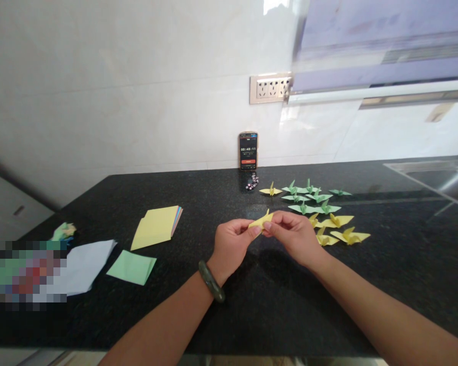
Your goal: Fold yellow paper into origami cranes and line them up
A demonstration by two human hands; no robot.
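A yellow paper crane (261, 222) is pinched between both my hands above the dark countertop. My left hand (232, 243), with a dark green bangle on its wrist, grips one side with thumb and fingers. On the other side, my right hand (294, 235) closes its thumb and fingers on the paper. One pointed tip of the crane sticks up between them. Just beyond and beside my right hand stand several finished yellow cranes (351, 237), some partly hidden by it. Farther back are several green cranes (301, 207) and a lone yellow crane (270, 190).
A phone (248, 151) showing a timer leans on the wall, a beaded strand (252, 182) before it. Leftward lie a stack of coloured paper (156, 226), a folded green sheet (133, 267) and white paper (89, 267). A sink (442, 178) is at far right.
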